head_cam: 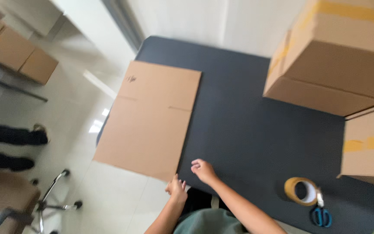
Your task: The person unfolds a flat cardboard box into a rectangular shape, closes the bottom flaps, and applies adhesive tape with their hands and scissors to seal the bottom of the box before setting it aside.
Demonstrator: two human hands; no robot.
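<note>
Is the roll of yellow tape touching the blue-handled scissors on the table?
Apart. The head view shows the tape roll lying flat on the dark table, with a thin strip of table surface between it and the scissors to its right.

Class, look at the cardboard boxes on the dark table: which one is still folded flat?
The flattened box by the person's hands, hanging over the table's left edge. The taped boxes at right are assembled and stacked.

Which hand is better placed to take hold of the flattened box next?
Left, probably. The left hand is at the near corner of the flat cardboard sheet, apparently touching its edge. The right hand rests on the dark table just beside that edge, apart from it.
</note>
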